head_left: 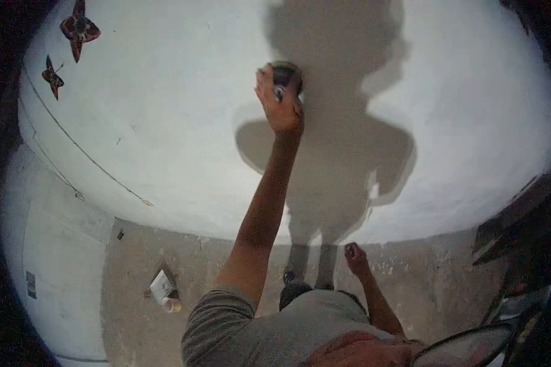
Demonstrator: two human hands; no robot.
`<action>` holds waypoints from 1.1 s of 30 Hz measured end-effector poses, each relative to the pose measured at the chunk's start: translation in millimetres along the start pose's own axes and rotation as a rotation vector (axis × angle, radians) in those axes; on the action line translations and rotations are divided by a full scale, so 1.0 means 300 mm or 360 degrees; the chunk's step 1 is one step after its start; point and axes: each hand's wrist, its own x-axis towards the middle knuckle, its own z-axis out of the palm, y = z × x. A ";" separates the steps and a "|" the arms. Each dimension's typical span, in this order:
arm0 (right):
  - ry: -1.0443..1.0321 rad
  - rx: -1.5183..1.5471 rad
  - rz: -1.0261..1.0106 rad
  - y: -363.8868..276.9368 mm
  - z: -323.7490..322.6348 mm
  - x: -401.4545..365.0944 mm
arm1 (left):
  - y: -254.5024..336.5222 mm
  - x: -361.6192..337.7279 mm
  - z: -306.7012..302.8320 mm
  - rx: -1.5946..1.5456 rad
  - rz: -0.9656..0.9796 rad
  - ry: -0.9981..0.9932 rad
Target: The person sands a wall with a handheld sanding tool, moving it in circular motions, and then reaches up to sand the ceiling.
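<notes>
My left hand (281,113) reaches up at the end of an outstretched arm, its fingers wrapped round a round dark object (286,76) with a yellowish-green edge. That object lies against the white wall (165,110), close to the edge of my shadow, and my fingers cover part of it. Lower down, my right hand (357,262) hangs near my side with its fingers curled closed. A small dark patch shows at those fingers, but I cannot tell what they hold.
Two dark cross-shaped decorations (79,29) hang on the wall at upper left, above thin cables (82,150). On the floor (134,330) lie a white flat item (161,287) and a small cup-like container (172,305). Dark furniture (514,214) stands at right.
</notes>
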 end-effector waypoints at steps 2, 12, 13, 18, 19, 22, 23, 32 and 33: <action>0.0014 -0.0058 0.0101 -0.041 -0.045 0.054 | -0.012 -0.133 0.047 -0.0088 0.0100 -0.0022; -0.0050 0.0020 0.0043 -0.163 0.020 -0.013 | -0.134 0.376 -0.094 -0.0317 0.0226 0.0110; -0.0030 0.0033 0.0057 -0.167 0.029 -0.011 | -0.118 0.362 -0.094 -0.0339 0.0236 0.0097; 0.0056 0.0201 0.0396 -0.184 0.080 0.128 | -0.174 0.075 0.011 -0.0249 0.0102 -0.0099; 0.0086 0.0354 0.0468 -0.211 0.106 0.176 | -0.176 0.020 0.019 -0.0618 -0.0107 -0.0217; 0.0272 0.0278 0.0337 -0.290 0.234 0.225 | -0.184 -0.057 -0.029 -0.0305 0.0269 -0.0129; 0.0229 0.0462 0.0486 -0.307 0.293 0.220 | -0.224 -0.035 -0.042 -0.0332 0.0276 -0.0137; 0.0290 0.0077 0.0460 -0.394 0.722 0.035 | -0.169 0.304 -0.199 -0.0488 0.0425 -0.0215; 0.0362 -0.0163 0.0286 -0.385 0.714 0.071 | -0.166 0.293 -0.196 -0.0520 0.0432 -0.0213</action>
